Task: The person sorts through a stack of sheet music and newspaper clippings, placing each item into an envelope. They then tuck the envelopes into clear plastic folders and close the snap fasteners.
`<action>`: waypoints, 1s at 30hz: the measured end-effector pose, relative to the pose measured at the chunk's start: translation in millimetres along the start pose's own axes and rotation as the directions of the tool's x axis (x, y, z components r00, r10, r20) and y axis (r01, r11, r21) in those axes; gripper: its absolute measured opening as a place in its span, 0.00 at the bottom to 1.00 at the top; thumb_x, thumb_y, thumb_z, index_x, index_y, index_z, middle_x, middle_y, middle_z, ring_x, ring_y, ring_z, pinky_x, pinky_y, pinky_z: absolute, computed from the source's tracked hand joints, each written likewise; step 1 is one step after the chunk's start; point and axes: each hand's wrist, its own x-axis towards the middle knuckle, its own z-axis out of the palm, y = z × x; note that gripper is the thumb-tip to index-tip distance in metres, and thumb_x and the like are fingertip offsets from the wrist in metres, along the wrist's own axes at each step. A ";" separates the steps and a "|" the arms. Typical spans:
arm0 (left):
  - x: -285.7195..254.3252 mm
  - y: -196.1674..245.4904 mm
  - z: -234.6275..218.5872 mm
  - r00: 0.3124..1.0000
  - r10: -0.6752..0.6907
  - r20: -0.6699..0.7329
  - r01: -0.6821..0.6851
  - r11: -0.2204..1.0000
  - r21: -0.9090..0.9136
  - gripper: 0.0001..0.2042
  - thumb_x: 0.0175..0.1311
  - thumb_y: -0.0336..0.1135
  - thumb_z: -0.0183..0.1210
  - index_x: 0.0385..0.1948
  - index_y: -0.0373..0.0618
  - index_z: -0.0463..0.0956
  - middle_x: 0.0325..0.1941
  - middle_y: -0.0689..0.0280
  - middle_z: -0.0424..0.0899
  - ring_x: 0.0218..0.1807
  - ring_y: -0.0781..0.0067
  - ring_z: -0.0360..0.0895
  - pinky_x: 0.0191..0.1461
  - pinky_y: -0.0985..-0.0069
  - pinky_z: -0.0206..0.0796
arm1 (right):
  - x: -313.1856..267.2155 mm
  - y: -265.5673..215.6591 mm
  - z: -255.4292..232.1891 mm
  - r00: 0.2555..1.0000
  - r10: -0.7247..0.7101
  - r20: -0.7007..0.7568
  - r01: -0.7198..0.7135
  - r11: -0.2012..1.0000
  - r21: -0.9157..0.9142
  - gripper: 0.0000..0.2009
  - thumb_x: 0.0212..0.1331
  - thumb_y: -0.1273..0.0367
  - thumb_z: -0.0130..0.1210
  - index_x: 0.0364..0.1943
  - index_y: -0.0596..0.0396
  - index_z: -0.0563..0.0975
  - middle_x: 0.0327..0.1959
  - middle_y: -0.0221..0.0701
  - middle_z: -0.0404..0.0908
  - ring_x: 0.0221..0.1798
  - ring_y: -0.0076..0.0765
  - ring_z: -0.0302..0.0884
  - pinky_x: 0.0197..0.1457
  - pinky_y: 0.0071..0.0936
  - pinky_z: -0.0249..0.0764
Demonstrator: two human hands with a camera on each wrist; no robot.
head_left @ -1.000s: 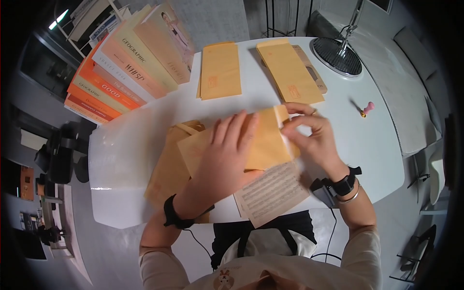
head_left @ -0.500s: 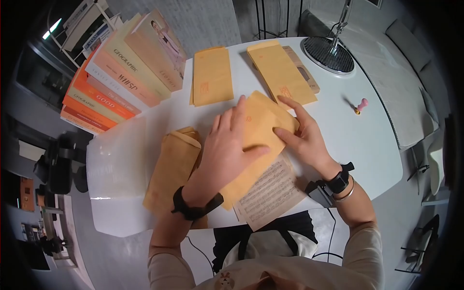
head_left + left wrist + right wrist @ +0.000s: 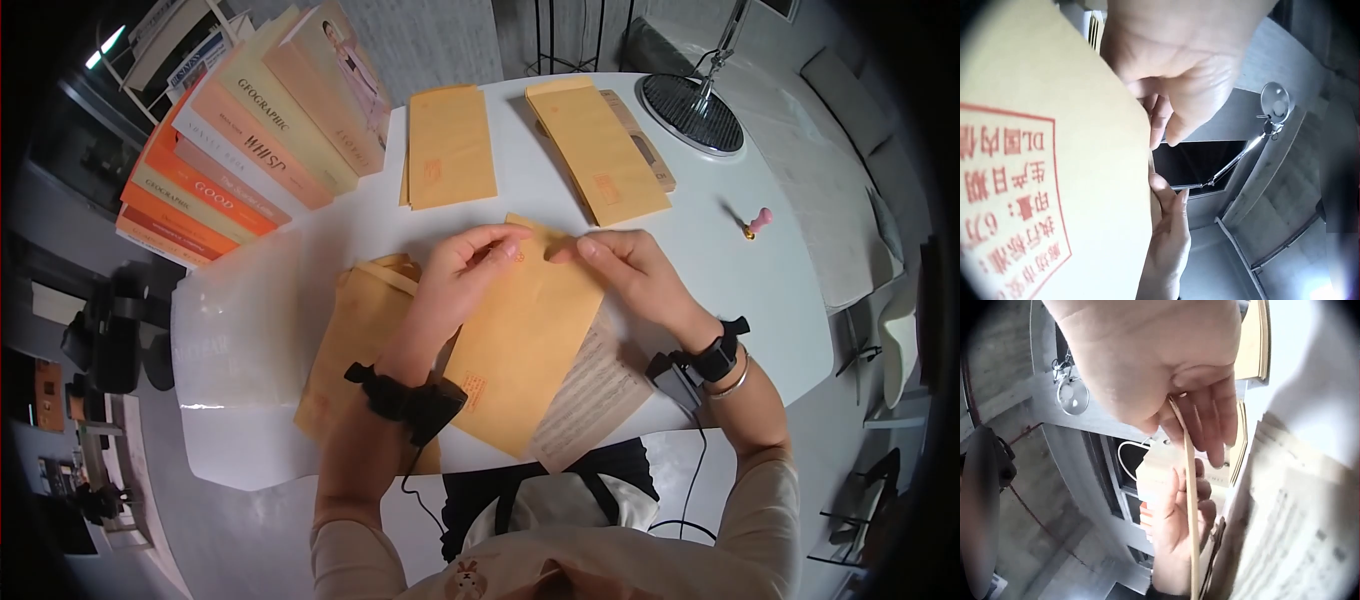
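A kraft envelope point(image 3: 530, 330) with red print is held tilted up between both hands. The left hand point(image 3: 462, 280) pinches its upper left edge between thumb and fingers, and the right hand point(image 3: 640, 275) pinches the upper right edge. Seen from the left wrist, the envelope point(image 3: 1097, 187) fills the left side, with the left hand point(image 3: 1179, 69) at its edge and the right hand point(image 3: 1169, 244) beyond. The right wrist view shows the envelope point(image 3: 1192, 512) edge-on between the right hand point(image 3: 1160, 369) and the left hand point(image 3: 1179, 537). Sheet music point(image 3: 595, 390) lies partly beneath it.
More envelopes point(image 3: 355, 340) lie at the left, and two stacks point(image 3: 452, 150) point(image 3: 600, 155) at the back. Upright books point(image 3: 250, 140) stand back left beside a clear plastic sheet point(image 3: 235, 340). A lamp base point(image 3: 690, 112) and a pink-handled stamp point(image 3: 760, 222) are on the right.
The left hand has moved from lying flat across the envelope to its top edge. The envelope's flap end has turned toward the back and its printed face now shows more fully.
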 end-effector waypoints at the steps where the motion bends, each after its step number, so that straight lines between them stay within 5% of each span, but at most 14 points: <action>1: 0.1 -1.7 -1.0 1.000 0.022 -0.013 -0.022 0.999 0.031 0.12 0.68 0.28 0.51 0.50 0.36 0.74 0.39 0.69 0.79 0.39 0.86 0.73 0.44 0.85 0.67 | 5.8 -3.9 0.6 1.000 -0.018 -0.015 0.018 1.000 -0.013 0.11 0.64 0.66 0.53 0.41 0.61 0.79 0.30 0.32 0.81 0.32 0.23 0.75 0.40 0.22 0.71; 7: 0.7 -2.5 -3.0 0.985 0.113 -0.129 -0.105 0.992 0.067 0.10 0.67 0.30 0.54 0.45 0.36 0.75 0.32 0.71 0.78 0.34 0.87 0.72 0.38 0.86 0.66 | 34.8 -17.6 -1.1 0.981 0.119 0.156 -0.064 0.946 -0.316 0.10 0.62 0.67 0.55 0.33 0.63 0.77 0.21 0.30 0.76 0.25 0.18 0.67 0.31 0.23 0.67; 9: -1.4 5.0 4.2 0.968 0.108 -0.225 -0.127 0.989 -0.072 0.09 0.65 0.32 0.57 0.41 0.36 0.76 0.27 0.73 0.77 0.29 0.88 0.69 0.33 0.87 0.63 | 37.1 -20.5 2.2 0.977 0.135 0.165 -0.088 0.961 -0.262 0.10 0.61 0.67 0.56 0.32 0.63 0.77 0.19 0.31 0.75 0.25 0.19 0.65 0.30 0.23 0.66; 13: 1.5 -5.5 -0.2 0.974 0.059 -0.217 -0.044 0.996 0.076 0.07 0.64 0.32 0.58 0.36 0.37 0.75 0.25 0.73 0.77 0.28 0.89 0.69 0.30 0.86 0.61 | 33.9 -9.9 13.3 0.981 0.114 0.158 -0.088 0.982 -0.165 0.11 0.60 0.67 0.56 0.30 0.63 0.77 0.17 0.31 0.72 0.23 0.23 0.63 0.30 0.25 0.65; 18: 1.4 -14.4 -0.5 0.986 0.064 -0.155 -0.024 0.969 0.247 0.06 0.65 0.30 0.57 0.34 0.37 0.74 0.25 0.74 0.76 0.27 0.90 0.69 0.28 0.86 0.61 | 30.5 -6.9 -4.0 0.964 0.076 0.254 0.007 0.951 -0.309 0.12 0.60 0.66 0.55 0.28 0.62 0.77 0.17 0.31 0.74 0.22 0.27 0.68 0.32 0.26 0.67; 20: -0.1 -13.8 -1.4 0.981 0.062 -0.182 -0.045 0.994 0.099 0.06 0.65 0.30 0.56 0.34 0.37 0.74 0.25 0.73 0.77 0.27 0.89 0.69 0.28 0.86 0.61 | 26.7 -13.2 -9.7 0.957 0.116 0.265 -0.027 0.948 -0.318 0.11 0.60 0.66 0.55 0.28 0.62 0.78 0.17 0.32 0.75 0.22 0.25 0.71 0.32 0.25 0.68; 21: 0.7 -12.8 -3.4 0.978 0.057 -0.200 -0.053 0.998 0.026 0.06 0.66 0.31 0.56 0.34 0.37 0.74 0.25 0.73 0.77 0.27 0.89 0.69 0.29 0.86 0.61 | 24.3 -12.2 -11.0 0.938 0.233 0.258 -0.174 0.957 -0.232 0.11 0.61 0.66 0.54 0.28 0.62 0.78 0.17 0.31 0.76 0.21 0.23 0.75 0.30 0.24 0.69; 24: 2.2 -9.0 -11.1 0.989 -0.027 -0.143 0.027 1.000 -0.001 0.06 0.67 0.31 0.54 0.33 0.37 0.73 0.26 0.71 0.78 0.27 0.89 0.71 0.30 0.86 0.63 | 17.4 -7.1 -17.4 0.940 0.233 0.247 -0.196 0.967 -0.165 0.11 0.62 0.68 0.53 0.28 0.62 0.78 0.18 0.30 0.76 0.19 0.22 0.74 0.28 0.22 0.70; 30: -9.6 5.7 -14.7 0.980 -0.186 0.071 0.183 0.982 0.048 0.24 0.66 0.28 0.53 0.62 0.38 0.57 0.36 0.63 0.81 0.35 0.84 0.75 0.37 0.85 0.66 | 17.0 6.6 -38.5 0.985 0.162 -0.063 -0.168 0.979 -0.116 0.12 0.63 0.67 0.53 0.28 0.63 0.78 0.18 0.28 0.76 0.18 0.21 0.71 0.24 0.19 0.68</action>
